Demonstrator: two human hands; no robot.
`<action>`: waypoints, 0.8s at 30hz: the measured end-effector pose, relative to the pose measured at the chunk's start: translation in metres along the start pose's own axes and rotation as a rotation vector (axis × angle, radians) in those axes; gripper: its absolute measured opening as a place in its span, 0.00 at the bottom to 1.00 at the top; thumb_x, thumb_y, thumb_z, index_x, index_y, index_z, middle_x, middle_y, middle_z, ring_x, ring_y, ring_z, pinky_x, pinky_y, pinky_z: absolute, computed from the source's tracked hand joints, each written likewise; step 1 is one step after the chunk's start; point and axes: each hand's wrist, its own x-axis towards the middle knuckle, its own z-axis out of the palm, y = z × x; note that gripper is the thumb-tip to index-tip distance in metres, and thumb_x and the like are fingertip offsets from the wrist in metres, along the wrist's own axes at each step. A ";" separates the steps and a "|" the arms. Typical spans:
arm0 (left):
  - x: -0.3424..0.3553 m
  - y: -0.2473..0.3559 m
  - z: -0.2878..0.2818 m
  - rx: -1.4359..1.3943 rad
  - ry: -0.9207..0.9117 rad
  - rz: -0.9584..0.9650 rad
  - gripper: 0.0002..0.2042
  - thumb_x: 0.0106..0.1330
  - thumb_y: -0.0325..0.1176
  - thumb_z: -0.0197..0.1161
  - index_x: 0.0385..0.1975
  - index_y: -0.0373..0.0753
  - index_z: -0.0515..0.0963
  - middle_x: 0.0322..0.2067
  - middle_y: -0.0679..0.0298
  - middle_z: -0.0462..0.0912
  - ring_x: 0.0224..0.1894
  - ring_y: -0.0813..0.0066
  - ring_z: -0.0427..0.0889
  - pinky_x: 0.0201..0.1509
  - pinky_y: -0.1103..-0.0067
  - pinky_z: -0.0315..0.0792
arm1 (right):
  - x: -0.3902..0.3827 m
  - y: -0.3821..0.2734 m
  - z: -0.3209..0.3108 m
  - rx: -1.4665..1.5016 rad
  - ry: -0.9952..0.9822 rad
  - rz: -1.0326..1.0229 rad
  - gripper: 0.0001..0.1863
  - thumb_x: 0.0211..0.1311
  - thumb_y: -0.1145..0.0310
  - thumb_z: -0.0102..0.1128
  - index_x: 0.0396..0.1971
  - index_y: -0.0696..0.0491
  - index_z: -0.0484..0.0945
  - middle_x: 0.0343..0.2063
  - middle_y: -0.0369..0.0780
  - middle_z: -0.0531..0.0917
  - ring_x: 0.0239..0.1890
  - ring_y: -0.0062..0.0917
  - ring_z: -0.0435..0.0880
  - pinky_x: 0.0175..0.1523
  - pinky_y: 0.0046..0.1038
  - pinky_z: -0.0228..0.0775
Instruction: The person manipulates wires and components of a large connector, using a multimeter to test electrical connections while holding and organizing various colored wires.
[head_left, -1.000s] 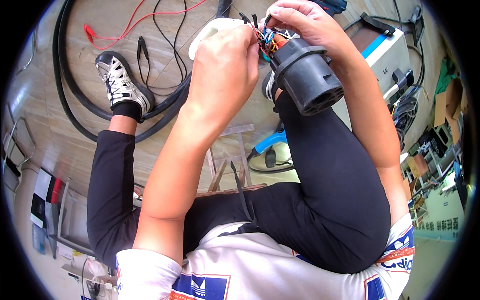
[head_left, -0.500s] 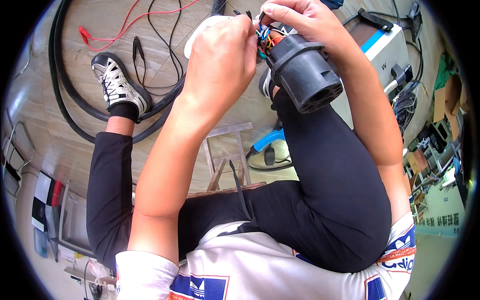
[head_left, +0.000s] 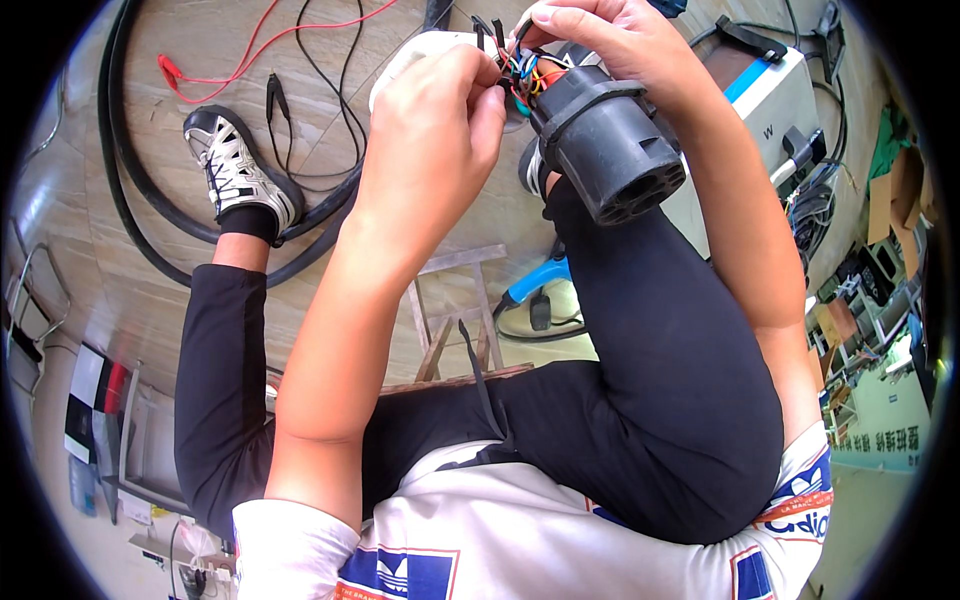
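Observation:
A black cylindrical plug connector (head_left: 610, 150) rests at my raised right knee, its round end with sockets tilted down toward me. From its far end comes a bundle of thin coloured wires (head_left: 525, 78), with several black-sleeved ends standing up. My right hand (head_left: 615, 40) pinches one black-sleeved wire between thumb and fingertips above the connector. Left of the bundle, my left hand (head_left: 430, 130) is closed with the thumb against curled fingers, close to the wires. What it pinches is hidden. Behind it shows part of a white rounded object (head_left: 405, 58).
Thick black cable (head_left: 115, 130) loops over the tiled floor at the left, near red (head_left: 170, 72) and black (head_left: 275, 90) clip leads. A white-and-blue box (head_left: 770, 110) stands at the right. Below my hands are a wooden stool frame (head_left: 430, 320) and a blue-handled cable plug (head_left: 540, 278).
My left hand has shifted slightly left and turned, so its thumb now shows. More of the black-sleeved wire ends are visible. My right hand and the connector have barely moved.

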 end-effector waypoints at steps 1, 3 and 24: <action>-0.002 0.000 0.000 -0.008 0.005 -0.008 0.03 0.60 0.22 0.63 0.30 0.33 0.75 0.25 0.53 0.80 0.32 0.52 0.80 0.38 0.63 0.73 | 0.000 0.000 0.000 0.013 -0.001 0.008 0.12 0.71 0.67 0.57 0.38 0.60 0.84 0.31 0.36 0.86 0.35 0.17 0.83 0.44 0.22 0.74; -0.003 -0.003 0.001 0.003 0.018 0.006 0.03 0.61 0.22 0.63 0.30 0.33 0.75 0.25 0.53 0.79 0.32 0.51 0.80 0.38 0.63 0.73 | 0.001 0.000 -0.002 0.051 -0.006 0.081 0.12 0.71 0.67 0.57 0.38 0.60 0.84 0.33 0.37 0.87 0.36 0.19 0.83 0.46 0.22 0.74; 0.002 -0.011 -0.003 -0.042 -0.025 0.065 0.04 0.59 0.19 0.61 0.31 0.32 0.75 0.28 0.50 0.78 0.35 0.48 0.78 0.39 0.63 0.71 | -0.003 0.006 -0.003 0.108 -0.016 0.069 0.13 0.71 0.64 0.59 0.40 0.60 0.84 0.33 0.36 0.87 0.36 0.18 0.83 0.45 0.22 0.75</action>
